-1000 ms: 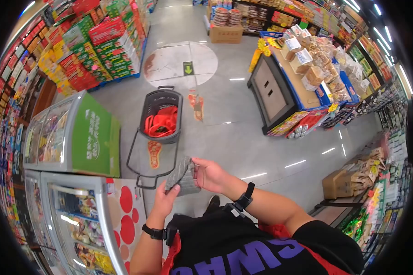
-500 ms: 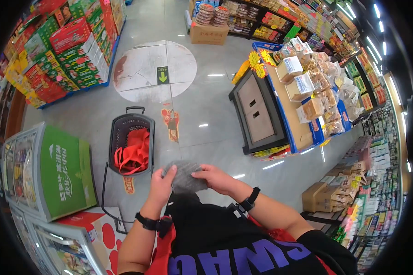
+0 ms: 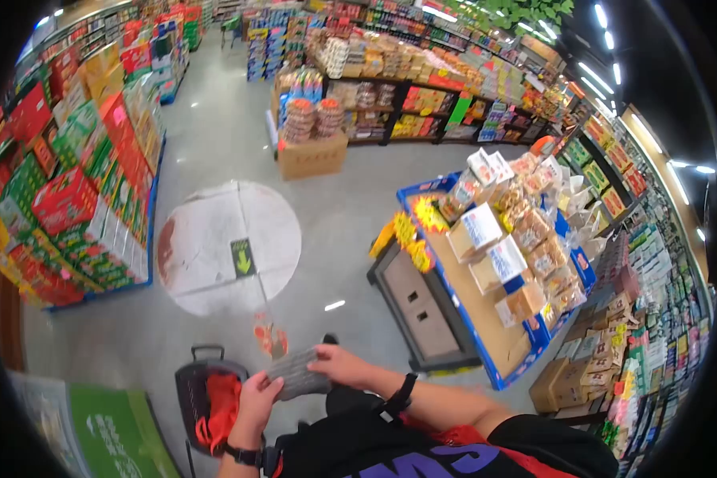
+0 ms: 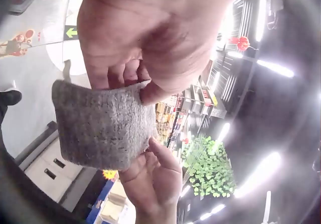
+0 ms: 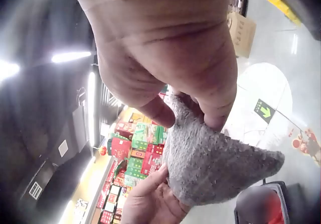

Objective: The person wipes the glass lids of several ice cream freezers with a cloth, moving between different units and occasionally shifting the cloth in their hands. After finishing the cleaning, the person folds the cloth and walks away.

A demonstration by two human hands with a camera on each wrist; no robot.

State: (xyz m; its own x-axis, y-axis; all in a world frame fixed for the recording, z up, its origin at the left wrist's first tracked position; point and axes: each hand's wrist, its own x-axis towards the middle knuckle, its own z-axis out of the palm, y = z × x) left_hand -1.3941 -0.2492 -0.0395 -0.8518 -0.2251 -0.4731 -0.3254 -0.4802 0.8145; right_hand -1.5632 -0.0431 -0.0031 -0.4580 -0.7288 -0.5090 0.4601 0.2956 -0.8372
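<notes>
Between the two hands is a grey, knitted-looking cloth [image 3: 299,374], held in front of the body. The left hand [image 3: 256,400] pinches its left edge with the thumb on top. At the opposite edge the right hand [image 3: 344,368] pinches it between thumb and fingers. In the left wrist view the cloth [image 4: 103,126] hangs as a broad panel from the left hand [image 4: 150,38], the right hand [image 4: 155,184] below. The right wrist view shows the cloth [image 5: 215,158] sagging to a point under the right hand [image 5: 165,53], with the left hand [image 5: 155,199] at its edge.
A dark basket [image 3: 190,382] holding a red bag [image 3: 221,406] stands on the floor at lower left. To the right is a display table [image 3: 486,334] with packaged bread. Stacked boxes [image 3: 72,203] stand at left, a green-sided freezer [image 3: 111,422] at lower left.
The head view has tilted up and shifted, so the aisle and shelves show farther and the basket sits lower. The cloth looks flatter and more stretched between the hands, which both still hold it.
</notes>
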